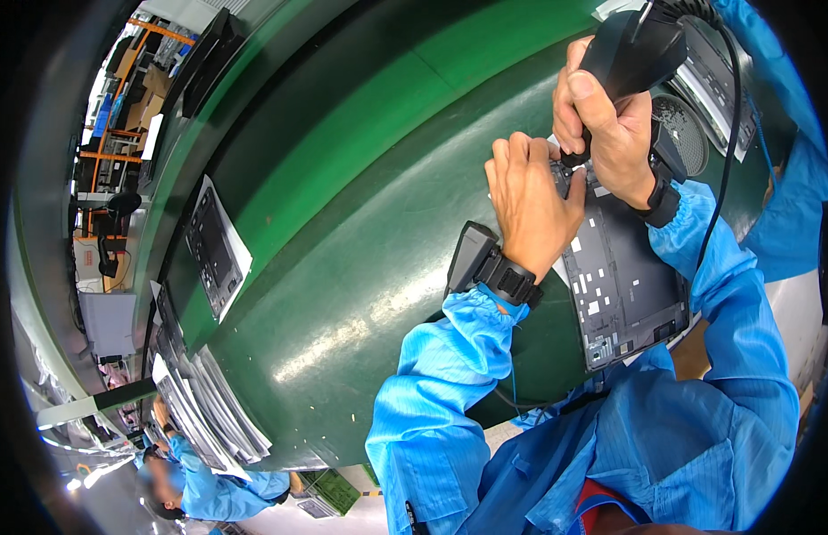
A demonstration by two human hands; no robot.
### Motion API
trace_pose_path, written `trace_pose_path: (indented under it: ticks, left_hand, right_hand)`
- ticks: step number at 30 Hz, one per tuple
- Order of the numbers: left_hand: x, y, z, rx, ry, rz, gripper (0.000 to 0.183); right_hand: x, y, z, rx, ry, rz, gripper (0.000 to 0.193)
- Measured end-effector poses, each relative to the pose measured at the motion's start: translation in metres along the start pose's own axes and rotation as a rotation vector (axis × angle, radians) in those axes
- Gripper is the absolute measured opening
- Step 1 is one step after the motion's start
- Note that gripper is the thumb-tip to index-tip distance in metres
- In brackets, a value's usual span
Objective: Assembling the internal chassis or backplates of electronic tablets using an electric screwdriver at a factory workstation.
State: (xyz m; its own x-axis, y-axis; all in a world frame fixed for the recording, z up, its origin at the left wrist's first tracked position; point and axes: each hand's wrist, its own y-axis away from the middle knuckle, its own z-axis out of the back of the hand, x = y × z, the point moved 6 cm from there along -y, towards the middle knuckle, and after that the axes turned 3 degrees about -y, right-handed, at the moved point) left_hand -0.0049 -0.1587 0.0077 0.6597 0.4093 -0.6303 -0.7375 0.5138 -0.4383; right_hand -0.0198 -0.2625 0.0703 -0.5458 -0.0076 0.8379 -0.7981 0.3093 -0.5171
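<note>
So I've got my right hand [617,138] wrapped round a chunky black plastic hand tool [632,53] with a black cord [731,116] — fingers and thumb clamped on it, its dark tip pointing down at the far end of a flat, dark grey rectangular panel [641,267] dotted with small white patches. Can't tell if the tip touches. The panel lies flat by the near edge of the green worktop [378,294], toward the right end. My left hand [531,205] is at the panel's far left corner, fingers bent and close together, thumb apart from them and right beside the tip; no idea from here if they're pinching anything. Just right of my right hand there's a round grey dish [679,134] of tiny bits, and past that some grey panels [717,85] near the worktop's right edge. Down by the near left corner — a slanted stack of thin sheets [209,410].
</note>
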Motion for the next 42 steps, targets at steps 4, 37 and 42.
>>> trace_pose_path:
  ticks: [4, 37, 42]
  left_hand:
    - [0.000, 0.000, 0.000, -0.006, -0.004, -0.011, 0.033]
    - [0.019, 0.023, 0.040, 0.181, -0.333, -0.028, 0.017]
    - [0.022, 0.013, 0.035, 0.145, -0.159, 0.178, 0.016]
  right_hand:
    - [0.000, -0.001, 0.000, 0.010, -0.009, 0.019, 0.020]
    - [0.075, 0.151, 0.118, 0.156, 1.123, -0.245, 0.026]
    - [0.066, 0.137, 0.125, 0.101, 1.109, -0.169, 0.023]
